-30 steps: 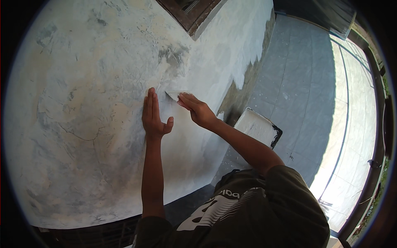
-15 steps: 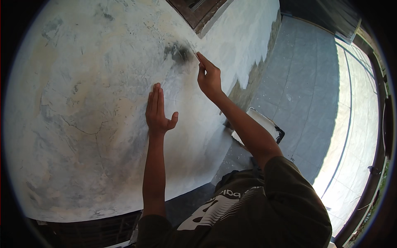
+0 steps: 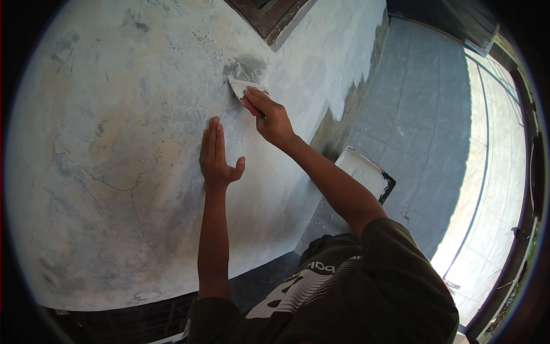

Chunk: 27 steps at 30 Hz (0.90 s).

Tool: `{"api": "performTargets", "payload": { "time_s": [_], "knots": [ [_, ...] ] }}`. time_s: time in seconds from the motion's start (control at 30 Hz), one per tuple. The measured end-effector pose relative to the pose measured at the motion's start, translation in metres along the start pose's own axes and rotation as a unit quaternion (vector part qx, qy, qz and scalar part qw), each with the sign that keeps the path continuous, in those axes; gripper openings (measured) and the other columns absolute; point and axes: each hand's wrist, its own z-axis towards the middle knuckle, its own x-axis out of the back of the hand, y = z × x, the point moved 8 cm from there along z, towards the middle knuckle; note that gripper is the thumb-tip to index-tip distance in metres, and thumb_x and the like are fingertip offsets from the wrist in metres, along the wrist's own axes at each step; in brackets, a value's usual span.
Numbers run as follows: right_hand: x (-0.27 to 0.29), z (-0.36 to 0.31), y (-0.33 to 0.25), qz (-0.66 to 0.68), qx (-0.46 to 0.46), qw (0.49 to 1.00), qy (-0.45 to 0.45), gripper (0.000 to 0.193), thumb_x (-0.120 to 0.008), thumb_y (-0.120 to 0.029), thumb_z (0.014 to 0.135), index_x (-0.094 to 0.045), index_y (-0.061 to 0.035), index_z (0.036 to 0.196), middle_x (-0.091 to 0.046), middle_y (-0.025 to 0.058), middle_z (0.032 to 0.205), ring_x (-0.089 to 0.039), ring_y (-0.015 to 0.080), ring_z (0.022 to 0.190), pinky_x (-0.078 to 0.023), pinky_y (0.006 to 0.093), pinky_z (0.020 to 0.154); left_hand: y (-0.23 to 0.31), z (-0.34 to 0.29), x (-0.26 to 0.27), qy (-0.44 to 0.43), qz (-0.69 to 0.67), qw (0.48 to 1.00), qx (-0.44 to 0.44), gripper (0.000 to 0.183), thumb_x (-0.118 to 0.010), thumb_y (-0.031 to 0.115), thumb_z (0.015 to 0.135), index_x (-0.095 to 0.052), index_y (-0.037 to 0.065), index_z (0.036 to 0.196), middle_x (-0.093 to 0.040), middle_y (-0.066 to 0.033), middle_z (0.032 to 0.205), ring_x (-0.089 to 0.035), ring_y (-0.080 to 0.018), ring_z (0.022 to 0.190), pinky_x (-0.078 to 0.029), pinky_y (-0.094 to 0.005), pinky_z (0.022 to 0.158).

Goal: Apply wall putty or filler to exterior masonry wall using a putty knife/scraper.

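Note:
My left hand [image 3: 217,155] lies flat on a rough, patchy plastered wall [image 3: 114,143], fingers together and thumb out. My right hand [image 3: 268,114] is just above and to the right of it, gripping a small white flat scraper [image 3: 239,87] whose blade presses against the wall below a dark grey patch [image 3: 246,66]. Both forearms reach up from my dark shirt at the lower edge.
A brown wooden window frame [image 3: 269,17] sits at the top of the wall. On the grey tiled floor [image 3: 424,132] beside the wall base rests a white tray with a black rim [image 3: 366,172]. Bright sunlit floor and a railing run along the right.
My right hand rose toward the dark patch, then came slightly down and left with the scraper. My left hand stayed flat on the wall in nearly the same place.

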Motion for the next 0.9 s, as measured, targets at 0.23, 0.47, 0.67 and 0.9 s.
{"api": "performTargets", "payload": {
  "time_s": [0.23,0.47,0.67,0.9],
  "knots": [
    [0.032,-0.029,0.033,0.055,-0.165,0.985,-0.008,0.048,-0.051,0.011,0.088,-0.061,-0.0073,0.132,-0.067,0.0200,0.120,-0.067,0.0212,0.109,-0.050,0.0309,0.092,0.001,-0.002,0.003,-0.004,0.008,1.000,0.003,0.077,-0.047,0.046,0.091,-0.039,-0.010,0.143,-0.044,-0.0275,0.146,-0.045,-0.0419,0.136,-0.036,-0.0522,0.111],
    [-0.008,0.029,0.016,-0.064,-0.008,0.994,0.090,0.058,-0.052,0.016,0.081,-0.050,0.0020,0.137,-0.045,0.0239,0.146,-0.040,0.0400,0.138,-0.032,0.0427,0.115,0.001,-0.001,-0.002,-0.003,-0.001,1.000,0.010,0.076,-0.046,0.046,0.091,-0.039,-0.010,0.143,-0.044,-0.0271,0.147,-0.045,-0.0410,0.136,-0.036,-0.0520,0.111],
    [-0.031,-0.002,0.017,-0.075,-0.005,0.996,0.055,0.068,-0.053,0.018,0.076,-0.045,0.0016,0.141,-0.034,0.0231,0.153,-0.031,0.0415,0.143,-0.030,0.0479,0.116,0.000,0.000,0.001,-0.002,0.003,1.000,0.013,0.077,-0.047,0.047,0.091,-0.040,-0.009,0.143,-0.044,-0.0274,0.147,-0.044,-0.0414,0.136,-0.036,-0.0523,0.111],
    [-0.013,-0.075,0.008,-0.071,0.017,0.995,-0.063,0.057,-0.052,0.016,0.083,-0.051,-0.0001,0.137,-0.043,0.0217,0.148,-0.040,0.0384,0.138,-0.037,0.0451,0.113,-0.002,-0.004,0.000,-0.004,0.004,1.000,0.013,0.077,-0.047,0.047,0.091,-0.040,-0.010,0.143,-0.044,-0.0272,0.147,-0.044,-0.0410,0.136,-0.036,-0.0522,0.111]
  ]
}}
